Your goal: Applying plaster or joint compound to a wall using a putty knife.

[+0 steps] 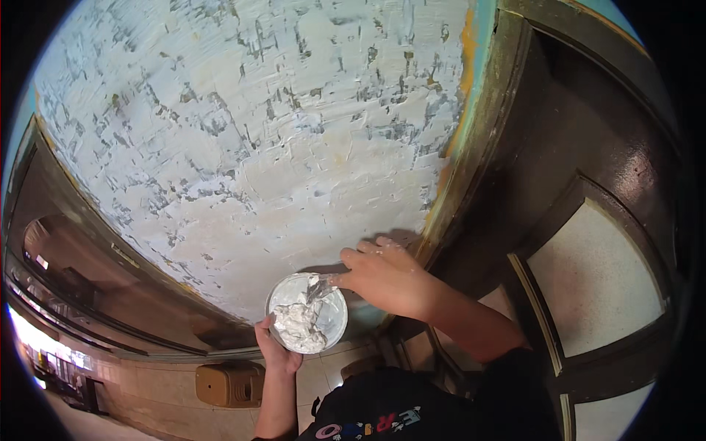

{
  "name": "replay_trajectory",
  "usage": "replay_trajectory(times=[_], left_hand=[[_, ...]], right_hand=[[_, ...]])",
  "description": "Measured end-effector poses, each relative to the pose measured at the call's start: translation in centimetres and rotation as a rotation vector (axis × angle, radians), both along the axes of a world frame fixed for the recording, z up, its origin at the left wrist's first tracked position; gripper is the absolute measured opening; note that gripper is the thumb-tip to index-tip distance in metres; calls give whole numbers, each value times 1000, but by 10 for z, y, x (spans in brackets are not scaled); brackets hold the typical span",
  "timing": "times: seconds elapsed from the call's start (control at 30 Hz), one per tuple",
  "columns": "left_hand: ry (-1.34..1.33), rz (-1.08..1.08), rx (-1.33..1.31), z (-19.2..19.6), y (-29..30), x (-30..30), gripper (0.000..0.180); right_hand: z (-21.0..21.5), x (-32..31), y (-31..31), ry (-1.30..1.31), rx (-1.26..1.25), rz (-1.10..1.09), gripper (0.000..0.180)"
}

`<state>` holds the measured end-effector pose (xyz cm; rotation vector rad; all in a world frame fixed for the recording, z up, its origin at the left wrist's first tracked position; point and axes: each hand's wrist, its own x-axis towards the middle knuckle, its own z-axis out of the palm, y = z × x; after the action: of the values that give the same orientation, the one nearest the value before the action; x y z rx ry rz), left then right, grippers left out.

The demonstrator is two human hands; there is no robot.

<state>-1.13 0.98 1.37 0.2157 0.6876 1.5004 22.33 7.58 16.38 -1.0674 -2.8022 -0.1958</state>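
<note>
My left hand (pixel 278 348) is closed on the side of a round white tub (pixel 336 317), with the thumb at its rim. Thick white putty (pixel 298 328) lies heaped inside. My right hand (pixel 386 278) grips a putty knife (pixel 318 288), whose putty-smeared blade dips into the tub at its far right side. The handle is mostly hidden by the fingers. White smears show on the right fingers. Just beyond the tub stands a wall (pixel 323 176) coated in rough white putty, with grey patches showing through.
To the right are a dark door frame (pixel 478 162) and a dark door with pale panels (pixel 596 279). A dark wooden frame with glass (pixel 81 257) borders the wall at left. Below, a brown plastic stool (pixel 229 384) stands on the tiled floor (pixel 154 382).
</note>
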Motion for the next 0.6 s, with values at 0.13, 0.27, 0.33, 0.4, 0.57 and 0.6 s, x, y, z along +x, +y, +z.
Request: replay_trajectory(times=[0.13,0.27,0.33,0.4,0.57,0.6], left_hand=[[38,-32,37,-5,0,-13,59],[71,59,1,-4,2,-21,58],[83,109,-64,-2,3,-20,57],[72,105,-92,-9,4,-25,56],[26,90,-149,-10,3,-15,51],[22,88,-150,-15,3,-15,53]], right_hand=[[-7,-17,9,-78,6,50,21],[-30,-22,14,-141,-43,52,18],[-36,-26,16,-183,-109,61,19],[-40,-30,18,-222,-174,69,20],[-49,-41,27,-258,-528,169,20],[-46,-43,30,-256,-536,172,20]])
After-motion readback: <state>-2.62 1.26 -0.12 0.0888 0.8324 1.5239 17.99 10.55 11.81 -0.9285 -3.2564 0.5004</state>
